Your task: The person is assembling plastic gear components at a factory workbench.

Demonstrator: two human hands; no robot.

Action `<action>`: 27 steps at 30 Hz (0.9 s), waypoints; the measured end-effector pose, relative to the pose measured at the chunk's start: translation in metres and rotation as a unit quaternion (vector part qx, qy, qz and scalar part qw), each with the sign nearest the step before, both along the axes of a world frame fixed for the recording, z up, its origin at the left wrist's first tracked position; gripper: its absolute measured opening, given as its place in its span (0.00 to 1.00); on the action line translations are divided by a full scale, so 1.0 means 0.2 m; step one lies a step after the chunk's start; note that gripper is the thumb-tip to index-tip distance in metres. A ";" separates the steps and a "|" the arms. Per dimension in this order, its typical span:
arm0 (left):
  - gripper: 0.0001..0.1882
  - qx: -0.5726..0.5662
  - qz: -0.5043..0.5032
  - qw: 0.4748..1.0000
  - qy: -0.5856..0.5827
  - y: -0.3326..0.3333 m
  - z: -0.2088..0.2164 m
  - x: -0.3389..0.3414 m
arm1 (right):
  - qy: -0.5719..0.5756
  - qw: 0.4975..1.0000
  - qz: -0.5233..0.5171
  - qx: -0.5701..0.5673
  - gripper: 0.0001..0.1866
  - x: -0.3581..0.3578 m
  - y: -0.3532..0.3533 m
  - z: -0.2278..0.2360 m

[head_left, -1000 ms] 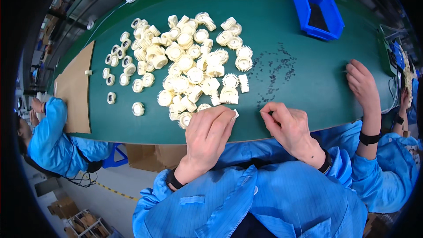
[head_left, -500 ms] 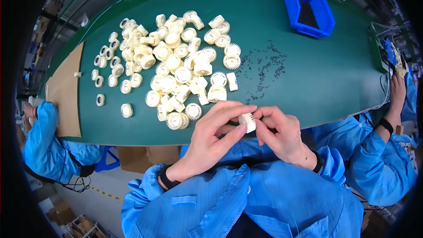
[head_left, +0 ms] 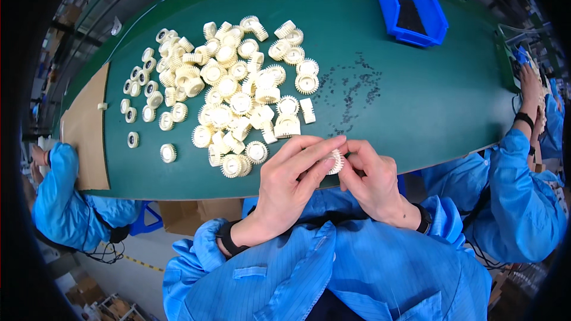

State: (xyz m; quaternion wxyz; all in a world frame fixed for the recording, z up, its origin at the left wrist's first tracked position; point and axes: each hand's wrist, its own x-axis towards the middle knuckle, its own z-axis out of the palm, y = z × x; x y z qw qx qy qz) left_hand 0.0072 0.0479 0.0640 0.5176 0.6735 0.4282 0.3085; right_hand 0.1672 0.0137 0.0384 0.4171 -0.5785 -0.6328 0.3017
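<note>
Workers (head_left: 514, 202) in matching blue smocks (head_left: 71, 214) are flanking a green workbench (head_left: 428, 101) in a factory assembly workshop, where cream gears (head_left: 227, 86) are lying heaped beside scattered small black parts (head_left: 349, 98), a blue parts bin (head_left: 389, 6) is standing near the far edge, and hazard tape (head_left: 143, 263) (yellow and black) is marking the floor (head_left: 148, 244).

Gear pile (head_left: 240, 104) blocking left, tabletop (head_left: 428, 101) free right

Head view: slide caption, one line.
Left hand grips cream gear, right hand at its side, gear pile beyond.
</note>
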 end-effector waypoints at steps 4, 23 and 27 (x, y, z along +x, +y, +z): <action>0.16 -0.113 0.016 0.990 -0.085 -0.01 -0.01 0.01 | -0.042 0.999 -0.002 0.023 0.11 0.01 0.01 -0.01; 0.18 -0.220 -0.013 0.930 -0.294 -0.01 -0.06 0.00 | 0.113 0.988 0.017 -0.101 0.06 0.03 0.00 0.08; 0.18 -0.223 -0.014 0.926 -0.304 0.00 -0.07 -0.01 | 0.122 0.988 0.015 -0.097 0.06 0.02 -0.01 0.09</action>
